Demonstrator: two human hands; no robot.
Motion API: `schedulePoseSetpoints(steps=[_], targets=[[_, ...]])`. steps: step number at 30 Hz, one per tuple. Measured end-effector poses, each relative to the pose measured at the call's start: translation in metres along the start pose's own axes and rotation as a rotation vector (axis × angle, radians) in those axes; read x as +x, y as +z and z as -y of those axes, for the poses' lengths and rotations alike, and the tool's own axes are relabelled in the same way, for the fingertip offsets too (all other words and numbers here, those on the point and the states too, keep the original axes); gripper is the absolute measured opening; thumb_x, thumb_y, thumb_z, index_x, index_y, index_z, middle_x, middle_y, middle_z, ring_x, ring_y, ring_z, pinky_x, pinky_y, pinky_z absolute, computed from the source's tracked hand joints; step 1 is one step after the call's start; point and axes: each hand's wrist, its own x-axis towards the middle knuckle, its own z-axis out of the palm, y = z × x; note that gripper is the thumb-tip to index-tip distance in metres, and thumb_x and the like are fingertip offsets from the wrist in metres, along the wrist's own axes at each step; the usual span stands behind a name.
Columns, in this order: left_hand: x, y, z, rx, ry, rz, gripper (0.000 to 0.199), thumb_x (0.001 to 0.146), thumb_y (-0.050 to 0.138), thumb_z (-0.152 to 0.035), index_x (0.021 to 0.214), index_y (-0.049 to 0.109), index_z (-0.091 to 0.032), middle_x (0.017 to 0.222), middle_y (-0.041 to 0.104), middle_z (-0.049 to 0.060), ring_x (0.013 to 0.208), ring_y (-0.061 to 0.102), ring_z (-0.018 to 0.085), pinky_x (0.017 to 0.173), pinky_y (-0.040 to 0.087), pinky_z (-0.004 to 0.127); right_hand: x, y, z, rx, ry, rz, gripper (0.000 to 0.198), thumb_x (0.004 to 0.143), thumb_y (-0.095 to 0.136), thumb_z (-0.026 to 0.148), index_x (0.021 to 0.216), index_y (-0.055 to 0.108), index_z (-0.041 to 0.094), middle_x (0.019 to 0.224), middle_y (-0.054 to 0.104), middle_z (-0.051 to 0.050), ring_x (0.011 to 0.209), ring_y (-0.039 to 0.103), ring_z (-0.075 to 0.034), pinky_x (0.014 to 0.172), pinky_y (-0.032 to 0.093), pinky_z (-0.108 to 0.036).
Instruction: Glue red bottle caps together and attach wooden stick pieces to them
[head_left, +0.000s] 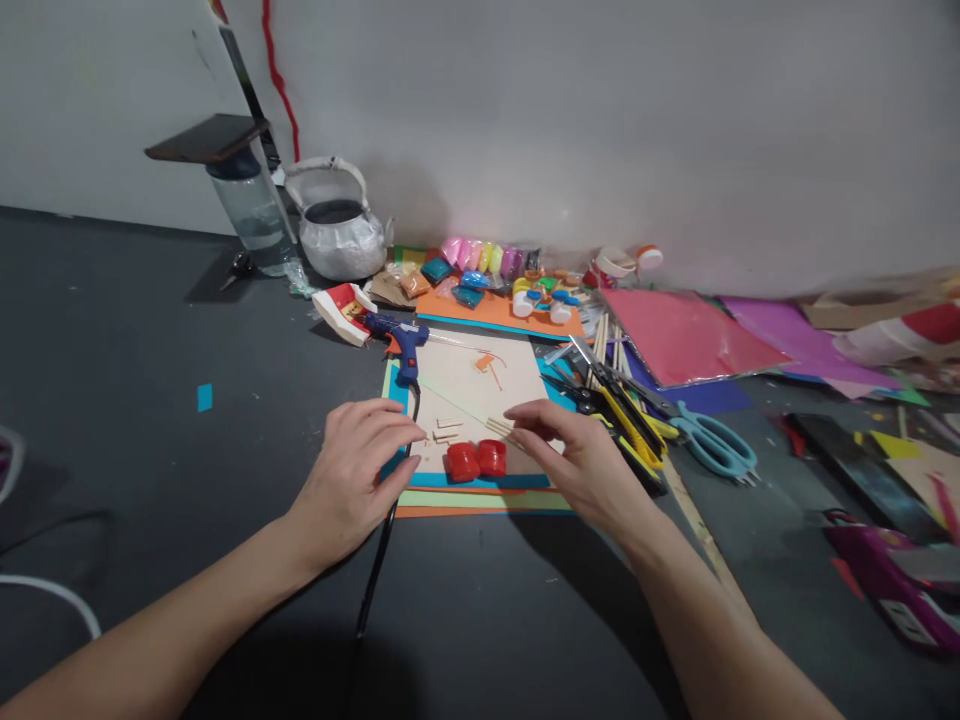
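My left hand [360, 465] is open at the left edge of the stacked coloured sheets [480, 497], its fingers stretched out and apart, with nothing in them. In a pinch at the right, my right hand [566, 445] has thumb and forefinger around the ends of thin wooden sticks [499, 428]. Short cut stick pieces [445, 435] lie between the hands on the pale board [465, 375]. Two glossy red pieces [477, 460] sit side by side at the board's near edge. A blue glue gun [407, 345] rests beyond my left hand, its cord running beneath that hand.
Yellow-handled cutters [634, 425] and blue-handled scissors [716, 440] lie right of my right hand. A silver kettle [341, 235] and a water bottle [255, 215] stand at the back left. Clay packets [480, 258] line the wall. A purple tool [892, 580] lies far right.
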Motion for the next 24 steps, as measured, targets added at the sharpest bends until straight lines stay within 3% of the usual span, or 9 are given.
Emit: schedulePoseSetpoints(steps=[5,12,21,24], targets=[[0.000,0.002,0.000,0.028,-0.007,0.035,0.018,0.092,0.059,-0.016,0.109,0.059,-0.016,0.105,0.069,0.008,0.113,0.056,0.027,0.097,0.038,0.045,-0.018,0.005,-0.005,0.203,0.104,-0.098,0.013,0.090,0.057,0.029,0.095,0.066,0.021,0.085,0.067,-0.001,0.074,0.060,-0.014,0.065,0.045,-0.027],[0.005,0.000,-0.008,0.067,-0.036,0.099,0.034,0.092,0.061,-0.027,0.122,0.055,-0.012,0.116,0.066,0.013,0.119,0.052,0.029,0.100,0.036,0.045,-0.017,0.009,-0.011,0.437,0.161,-0.096,0.014,0.085,0.063,0.033,0.088,0.064,0.019,0.076,0.062,0.000,0.064,0.055,-0.012,0.059,0.043,-0.026],[0.031,0.008,-0.041,0.107,-0.118,0.476,0.045,0.087,0.068,-0.035,0.123,0.054,-0.012,0.120,0.064,0.011,0.114,0.052,0.030,0.094,0.037,0.045,-0.017,0.009,-0.012,0.425,0.140,-0.095,0.014,0.085,0.057,0.031,0.086,0.065,0.020,0.076,0.062,0.000,0.064,0.053,-0.013,0.061,0.043,-0.027],[0.040,0.019,-0.040,0.113,-0.126,0.538,0.034,0.087,0.068,-0.033,0.113,0.059,-0.013,0.109,0.066,0.009,0.109,0.054,0.031,0.090,0.037,0.045,-0.017,0.009,-0.014,0.419,0.135,-0.093,0.013,0.085,0.057,0.029,0.086,0.065,0.019,0.077,0.063,0.000,0.068,0.055,-0.014,0.063,0.043,-0.027]])
